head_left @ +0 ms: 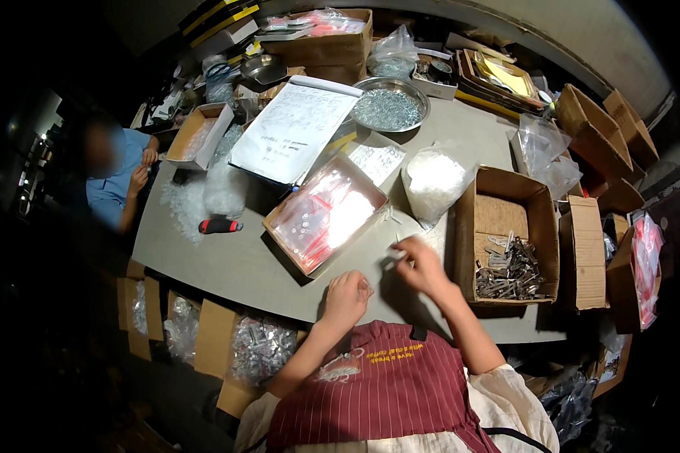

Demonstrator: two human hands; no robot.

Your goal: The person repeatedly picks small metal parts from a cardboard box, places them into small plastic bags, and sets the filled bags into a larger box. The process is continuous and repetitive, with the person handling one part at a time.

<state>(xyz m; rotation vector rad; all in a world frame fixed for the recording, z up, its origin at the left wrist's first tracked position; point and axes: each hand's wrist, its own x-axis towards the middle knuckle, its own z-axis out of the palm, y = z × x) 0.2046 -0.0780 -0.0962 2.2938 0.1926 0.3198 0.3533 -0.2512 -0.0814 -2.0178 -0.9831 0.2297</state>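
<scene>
My left hand (345,296) is closed near the table's front edge, its fingertips pinching a small clear plastic bag (366,288). To its right, my right hand (421,266) is raised over the tabletop with its fingers drawn together. Motion smears those fingertips, and I cannot make out what is in them. Just beyond my hands a shallow cardboard box (285,248) holds clear bags with red edges. Small white pieces (429,238) lie beyond my right hand, below an open bag of white parts (434,181). A deep cardboard box (499,198) of metal clips stands at the right.
A clipboard with paper (291,128) lies behind the shallow box. Behind it sits a metal bowl of small screws (389,109). A red-and-black tool (221,226) rests at left by clear plastic pieces (185,204). Another person (121,174) sits at far left. Boxes stand below the front edge.
</scene>
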